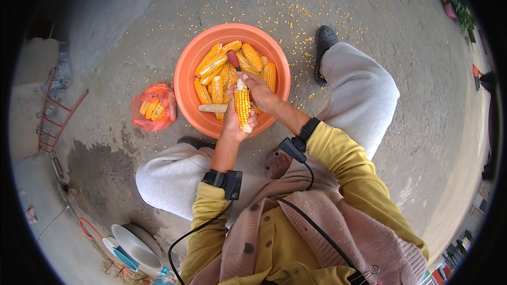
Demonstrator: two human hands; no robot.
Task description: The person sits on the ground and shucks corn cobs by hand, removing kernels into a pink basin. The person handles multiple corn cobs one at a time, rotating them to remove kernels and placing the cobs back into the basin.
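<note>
My left hand (233,120) grips a yellow ear of corn (242,105) from below, over the near side of an orange plastic basin (184,75). Whitish bare cob shows at both ends of that ear. The fingers of my right hand (259,90) are closed at its upper tip. A red-handled tool (233,60) with a dark collar extends beyond my right fingers; its other end is hidden. Another reddish piece shows beneath my right palm, too covered to identify. Several ears of corn (210,65) fill the basin, some partly stripped. One bare cob (212,108) lies left of my left hand.
A red plastic bag (158,91) with several corn pieces sits left of the basin. Loose kernels (295,12) are scattered over the concrete floor (420,99). A red metal rack (59,113) stands far left, metal basins (136,245) at lower left. Black cables (317,225) run from both wrists.
</note>
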